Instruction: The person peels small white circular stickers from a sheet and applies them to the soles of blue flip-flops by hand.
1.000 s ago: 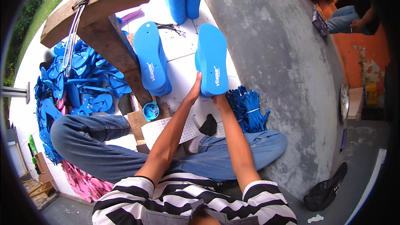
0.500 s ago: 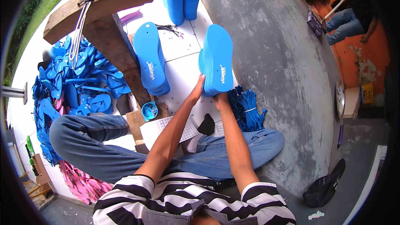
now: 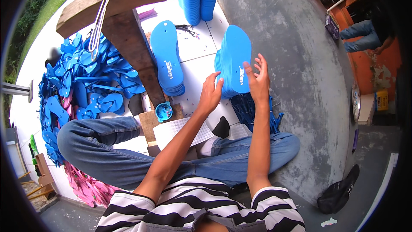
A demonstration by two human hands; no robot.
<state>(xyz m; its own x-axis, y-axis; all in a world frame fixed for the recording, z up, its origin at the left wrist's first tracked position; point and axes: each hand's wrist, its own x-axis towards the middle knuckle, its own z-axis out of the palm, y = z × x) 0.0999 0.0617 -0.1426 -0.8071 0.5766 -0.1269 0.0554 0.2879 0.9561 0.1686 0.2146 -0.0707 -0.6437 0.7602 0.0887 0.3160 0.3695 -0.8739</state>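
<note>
A tall stack of blue sandal soles (image 3: 235, 51) stands on the white tiles in front of me. My left hand (image 3: 210, 92) is just left of its near end, fingers loosely curled and thumb apart, holding nothing. My right hand (image 3: 259, 80) is raised at its right side, fingers spread and empty. Its thumb overlaps the top sole's edge, and I cannot tell whether it touches. To the left stands a second stack of blue soles (image 3: 165, 45). A bundle of dark blue straps (image 3: 274, 118) lies partly hidden behind my right forearm.
A wooden T-shaped stand (image 3: 128, 47) rises left of the stacks. Beyond it are heaped blue sandals (image 3: 79, 90) and pink straps (image 3: 88, 184). A small blue cup (image 3: 164, 111) and dotted sheet (image 3: 182, 129) lie by my legs. More soles (image 3: 189, 0) stand behind; a person (image 3: 365, 30) is far right.
Both hands have come off the near end of the right stack and opened. My right hand has risen to its right side. The view has shifted slightly, moving the scene rightward.
</note>
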